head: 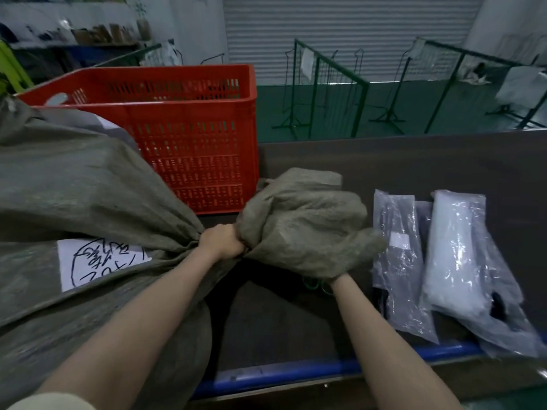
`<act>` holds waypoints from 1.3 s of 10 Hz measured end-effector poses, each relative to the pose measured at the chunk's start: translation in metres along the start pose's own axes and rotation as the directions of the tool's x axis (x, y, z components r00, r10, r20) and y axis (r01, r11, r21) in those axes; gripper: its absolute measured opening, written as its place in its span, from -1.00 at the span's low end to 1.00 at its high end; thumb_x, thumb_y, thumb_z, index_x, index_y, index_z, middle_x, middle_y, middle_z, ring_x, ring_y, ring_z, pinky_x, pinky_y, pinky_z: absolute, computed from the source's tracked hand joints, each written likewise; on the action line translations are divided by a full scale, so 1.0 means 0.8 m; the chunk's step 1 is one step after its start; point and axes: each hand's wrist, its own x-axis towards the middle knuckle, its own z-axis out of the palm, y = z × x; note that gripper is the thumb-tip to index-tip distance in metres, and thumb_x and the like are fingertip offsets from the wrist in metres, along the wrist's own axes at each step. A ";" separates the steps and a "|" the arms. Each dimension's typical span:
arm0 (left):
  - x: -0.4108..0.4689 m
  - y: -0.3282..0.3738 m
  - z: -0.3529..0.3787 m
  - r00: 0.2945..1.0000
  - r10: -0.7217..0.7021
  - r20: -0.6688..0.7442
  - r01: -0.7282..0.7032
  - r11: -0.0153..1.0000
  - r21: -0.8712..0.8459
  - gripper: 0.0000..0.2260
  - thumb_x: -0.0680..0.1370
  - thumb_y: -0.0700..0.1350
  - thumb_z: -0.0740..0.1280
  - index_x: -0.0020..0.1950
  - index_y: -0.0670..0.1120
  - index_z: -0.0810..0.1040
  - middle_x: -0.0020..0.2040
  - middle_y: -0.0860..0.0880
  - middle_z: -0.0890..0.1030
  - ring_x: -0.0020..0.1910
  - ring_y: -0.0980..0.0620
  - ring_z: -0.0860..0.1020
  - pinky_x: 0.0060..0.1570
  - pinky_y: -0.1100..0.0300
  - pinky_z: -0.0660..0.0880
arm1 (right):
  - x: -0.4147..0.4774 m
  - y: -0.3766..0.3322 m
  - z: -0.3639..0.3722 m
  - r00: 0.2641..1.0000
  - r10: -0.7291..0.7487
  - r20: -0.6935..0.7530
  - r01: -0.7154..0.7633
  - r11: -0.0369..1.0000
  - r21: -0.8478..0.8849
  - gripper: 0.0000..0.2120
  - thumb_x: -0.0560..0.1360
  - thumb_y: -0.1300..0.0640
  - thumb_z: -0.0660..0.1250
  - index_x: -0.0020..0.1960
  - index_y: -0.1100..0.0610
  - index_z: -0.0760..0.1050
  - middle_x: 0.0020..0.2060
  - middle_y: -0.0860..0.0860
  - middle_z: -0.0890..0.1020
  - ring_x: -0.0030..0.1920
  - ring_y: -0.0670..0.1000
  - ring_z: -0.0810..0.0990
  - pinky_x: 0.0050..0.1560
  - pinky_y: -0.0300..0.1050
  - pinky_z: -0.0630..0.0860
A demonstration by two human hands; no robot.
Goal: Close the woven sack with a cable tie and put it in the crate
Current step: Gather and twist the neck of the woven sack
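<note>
The woven sack, olive-grey and bulging, fills the left half of the frame, lying on the dark table. Its fabric narrows to a gathered neck just left of centre, then flares again into a loose, crumpled mouth that spreads toward the middle of the picture. A white label with black handwriting sits on the sack's side at lower left.

The left hand is clenched tight around the gathered neck, right at the pinch point, with the body of the sack to its left and the flared mouth to its right. The right hand is almost wholly buried under the lower right edge of the flared mouth, only the wrist showing, so I cannot tell whether it is gripping the fabric or resting loose beneath it. Something thin and green peeks out beside that wrist, too hidden to identify.

Behind the neck, in the upper centre-left, stands the red crate, its perforated wall just beyond the sack. At right, two clear plastic packets lie on the table, near the right wrist but apart from it. A blue edge runs along the table's near side.
</note>
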 end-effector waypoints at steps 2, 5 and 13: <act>0.026 -0.023 0.000 0.954 -0.242 0.178 0.289 0.902 -0.322 -0.31 0.26 0.21 0.24 0.31 -0.12 0.47 0.30 -0.19 0.52 0.22 -0.17 0.51 0.23 0.08 0.46 | -0.035 0.014 0.009 0.835 -0.309 0.455 0.523 0.701 -0.484 0.01 0.30 0.33 0.49 0.51 -0.05 -0.05 0.31 0.07 0.39 0.36 0.08 0.35 0.18 -0.08 0.42; 0.039 -0.017 0.030 0.961 -0.193 0.200 0.170 0.977 0.128 -0.24 0.37 0.30 0.25 0.47 -0.06 0.22 0.43 -0.09 0.37 0.41 -0.12 0.33 0.47 -0.14 0.06 | 0.016 0.002 0.101 0.932 -0.313 0.180 0.331 0.940 -0.081 -0.20 0.30 -0.18 0.45 0.43 0.06 0.27 0.37 0.08 0.44 0.38 0.18 0.37 0.40 0.20 0.28; 0.036 -0.015 0.037 0.975 0.126 0.185 -0.176 0.941 0.288 -0.05 0.22 0.34 0.39 0.49 -0.01 0.12 0.38 -0.11 0.43 0.38 -0.15 0.35 0.36 -0.06 0.16 | 0.041 -0.016 0.012 0.846 -0.462 -0.265 0.524 0.811 0.260 -0.34 0.25 0.06 0.53 0.29 0.19 0.43 0.19 0.13 0.59 0.08 0.13 0.61 0.00 0.04 0.58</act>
